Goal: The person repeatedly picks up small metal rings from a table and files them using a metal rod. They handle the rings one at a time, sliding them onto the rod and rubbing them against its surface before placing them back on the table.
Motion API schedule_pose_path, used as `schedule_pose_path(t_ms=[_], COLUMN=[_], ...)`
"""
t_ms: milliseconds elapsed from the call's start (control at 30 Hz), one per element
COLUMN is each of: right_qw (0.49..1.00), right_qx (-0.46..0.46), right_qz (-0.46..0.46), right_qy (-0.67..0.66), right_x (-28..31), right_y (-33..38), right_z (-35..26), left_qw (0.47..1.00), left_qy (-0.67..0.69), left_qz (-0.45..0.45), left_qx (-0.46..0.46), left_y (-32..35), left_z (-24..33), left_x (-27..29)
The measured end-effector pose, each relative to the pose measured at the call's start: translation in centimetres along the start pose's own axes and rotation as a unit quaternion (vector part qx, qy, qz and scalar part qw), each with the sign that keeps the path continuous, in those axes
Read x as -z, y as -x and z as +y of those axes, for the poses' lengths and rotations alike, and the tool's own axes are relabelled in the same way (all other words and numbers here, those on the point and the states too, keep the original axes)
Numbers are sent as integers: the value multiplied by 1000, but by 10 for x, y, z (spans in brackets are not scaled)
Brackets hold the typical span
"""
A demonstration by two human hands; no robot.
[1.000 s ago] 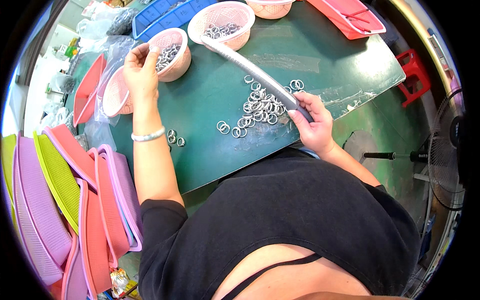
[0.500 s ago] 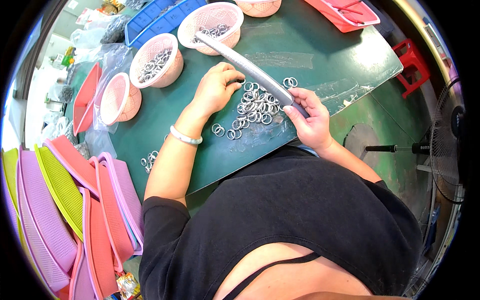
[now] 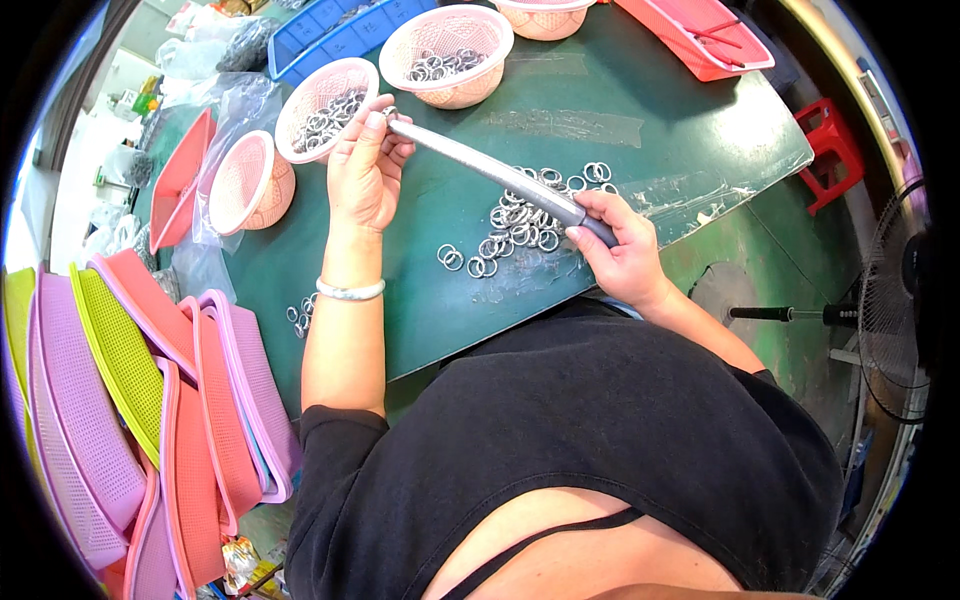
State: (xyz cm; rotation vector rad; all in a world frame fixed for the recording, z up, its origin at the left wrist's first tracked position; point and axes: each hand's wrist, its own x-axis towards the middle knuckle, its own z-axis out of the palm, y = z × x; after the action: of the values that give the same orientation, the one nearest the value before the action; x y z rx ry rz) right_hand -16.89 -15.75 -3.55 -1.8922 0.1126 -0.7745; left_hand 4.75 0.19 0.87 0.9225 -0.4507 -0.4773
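My right hand (image 3: 625,248) is wrapped round the dark handle of a ring mandrel (image 3: 490,176), a long tapered grey metal rod that points up and left. At its thin tip, my left hand (image 3: 368,178) pinches a small metal ring (image 3: 390,114), partly hidden by the fingers. Below the rod lies a heap of silver metal rings (image 3: 517,222) on the green table (image 3: 440,320). A few loose rings (image 3: 450,257) lie left of the heap. Just behind my left hand stands a pink basket (image 3: 325,80) with many rings in it.
Another pink basket (image 3: 455,92) of rings stands farther back, beside a blue bin (image 3: 335,45). A smaller pink basket (image 3: 240,190) tilts at the left. Stacked colourful plastic baskets (image 3: 110,400) fill the lower left. A red stool (image 3: 832,150) and a fan (image 3: 895,290) stand at right.
My left hand has gone from the ring heap up and left to the mandrel's tip, with a ring in its fingers. The mandrel has tilted lower. The whole view has shifted slightly.
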Motion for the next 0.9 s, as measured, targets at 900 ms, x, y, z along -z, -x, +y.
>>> schedule_pose_path(t_ms=[900], right_qw=[995], right_qx=[63], right_qz=[14], right_qy=[81], right_x=[-1], right_y=[2], right_z=[1], left_qw=[995], left_qy=[-22], left_qz=[-37], left_qx=[89], left_y=[41], left_z=[-30], left_x=[-25])
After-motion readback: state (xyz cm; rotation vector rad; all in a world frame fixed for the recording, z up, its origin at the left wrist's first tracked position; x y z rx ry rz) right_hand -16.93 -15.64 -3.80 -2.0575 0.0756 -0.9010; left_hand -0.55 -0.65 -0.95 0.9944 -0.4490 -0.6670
